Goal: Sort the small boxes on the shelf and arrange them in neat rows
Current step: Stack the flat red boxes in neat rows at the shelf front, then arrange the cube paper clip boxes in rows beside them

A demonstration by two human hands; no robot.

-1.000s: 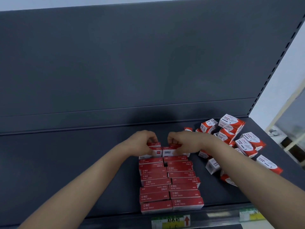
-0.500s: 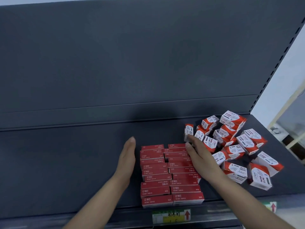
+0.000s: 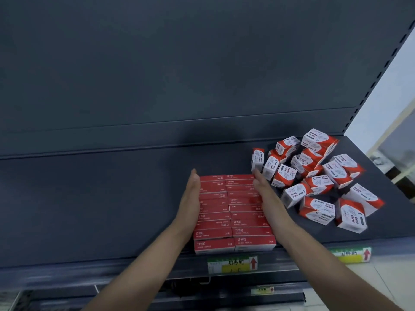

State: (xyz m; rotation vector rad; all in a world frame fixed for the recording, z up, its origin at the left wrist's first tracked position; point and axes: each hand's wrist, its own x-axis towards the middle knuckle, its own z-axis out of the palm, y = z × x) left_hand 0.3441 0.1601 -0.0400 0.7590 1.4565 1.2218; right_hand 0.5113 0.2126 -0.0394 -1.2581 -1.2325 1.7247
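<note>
Two neat columns of flat red staple boxes (image 3: 229, 212) lie on the dark shelf (image 3: 89, 198), running from its front lip toward the back. My left hand (image 3: 190, 198) is flat, fingers straight, pressed against the left side of the columns. My right hand (image 3: 265, 196) is flat against their right side, fingertips near the back boxes. Neither hand holds anything. To the right, a loose heap of red-and-white paper clip boxes (image 3: 318, 178) lies tumbled; one box (image 3: 257, 160) stands upright just beyond my right fingertips.
The shelf's grey back panel (image 3: 179, 75) rises behind. Price labels (image 3: 232, 264) with red arrows sit on the front rail, another label (image 3: 350, 254) farther right. A lower shelf edge (image 3: 202, 297) shows below. The shelf's right end (image 3: 381, 158) borders a pale wall.
Both hands let go of the back boxes, opened flat and closed in on the two sides of the red columns. The view has dropped slightly.
</note>
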